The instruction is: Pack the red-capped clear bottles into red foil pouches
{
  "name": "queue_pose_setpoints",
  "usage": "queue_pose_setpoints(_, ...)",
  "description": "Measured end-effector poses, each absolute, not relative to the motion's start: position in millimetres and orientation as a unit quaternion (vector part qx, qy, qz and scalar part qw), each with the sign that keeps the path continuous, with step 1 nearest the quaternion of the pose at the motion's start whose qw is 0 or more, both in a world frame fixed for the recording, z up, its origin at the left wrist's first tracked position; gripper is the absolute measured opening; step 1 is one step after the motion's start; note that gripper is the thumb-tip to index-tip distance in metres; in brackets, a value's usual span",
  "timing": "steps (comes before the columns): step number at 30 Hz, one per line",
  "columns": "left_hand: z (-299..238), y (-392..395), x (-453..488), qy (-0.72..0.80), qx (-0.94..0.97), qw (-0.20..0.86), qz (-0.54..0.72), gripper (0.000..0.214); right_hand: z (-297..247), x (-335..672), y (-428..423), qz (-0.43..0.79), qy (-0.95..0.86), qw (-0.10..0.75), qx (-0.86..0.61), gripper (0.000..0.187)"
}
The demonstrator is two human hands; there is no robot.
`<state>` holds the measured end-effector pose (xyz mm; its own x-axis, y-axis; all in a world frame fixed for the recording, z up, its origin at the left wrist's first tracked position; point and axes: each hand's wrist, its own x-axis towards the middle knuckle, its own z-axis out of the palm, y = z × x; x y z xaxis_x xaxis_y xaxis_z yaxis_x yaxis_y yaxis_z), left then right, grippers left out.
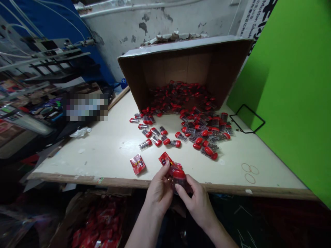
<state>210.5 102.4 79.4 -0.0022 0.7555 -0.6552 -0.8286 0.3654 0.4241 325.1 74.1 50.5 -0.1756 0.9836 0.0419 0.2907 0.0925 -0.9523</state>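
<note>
My left hand (159, 191) and my right hand (196, 199) meet at the table's front edge. Together they grip a small clear vial with a red cap (179, 175). The left fingers also pinch a red packet (167, 160) beside the vial. A second red packet (137, 163) lies flat on the table just left of my hands. Several more red-capped vials (204, 132) are scattered across the tabletop and spill from a cardboard box (181, 58) lying on its side at the back.
The pale table (108, 151) has a worn wooden front edge. A green panel (292, 86) stands at the right, with a black wire frame (247, 119) beside it. Below the table at the left sits a box of red packets (98, 224). Cluttered shelves fill the left side.
</note>
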Motion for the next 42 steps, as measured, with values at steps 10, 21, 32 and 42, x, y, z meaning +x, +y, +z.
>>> queue_pose_setpoints(10, 65, 92, 211, 0.454, 0.132, 0.69, 0.548, 0.025, 52, 329, 78, 0.451, -0.639, 0.378, -0.495, 0.016)
queue_pose_setpoints(21, 63, 86, 205, 0.459, 0.234, 0.697, 0.499, 0.018, 51, 337, 82, 0.556, -0.585, 0.384, -0.448, 0.018)
queue_pose_setpoints(32, 63, 90, 195, 0.492, 0.288, 0.673, 0.472, 0.021, 60, 339, 86, 0.427, -0.688, 0.333, -0.483, 0.007)
queue_pose_setpoints(42, 61, 90, 191, 0.5, 0.283, 0.676, 0.461, 0.02, 54, 339, 89, 0.555, -0.603, 0.362, -0.443, 0.013)
